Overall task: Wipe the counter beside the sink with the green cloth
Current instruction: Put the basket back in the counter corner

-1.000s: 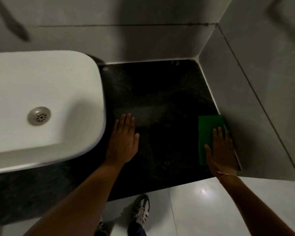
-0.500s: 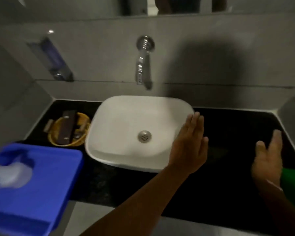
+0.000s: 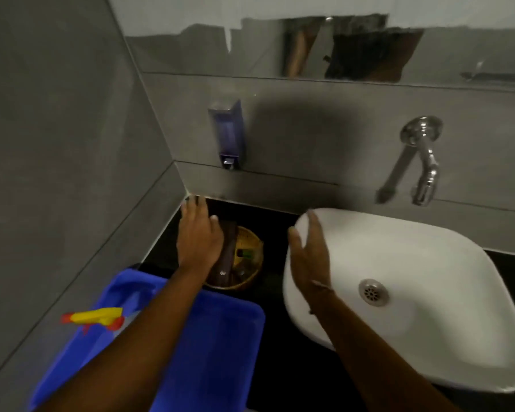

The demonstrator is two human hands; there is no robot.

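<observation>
Black counter (image 3: 275, 281) beside white sink (image 3: 428, 263); my left hand (image 3: 198, 236) open, flat above yellow basket (image 3: 247, 257); right hand (image 3: 309, 257) open over sink rim; green cloth out of view; blue tray (image 3: 214, 346) near.

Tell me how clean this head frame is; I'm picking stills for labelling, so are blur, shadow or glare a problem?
Head view: dim overall; motion blur smears the right hand and the spray bottle in the blue tub; a broad shadow darkens the wall beside the soap dispenser; highlights glint on the tap; wide-angle bending tilts the wall lines.
</observation>
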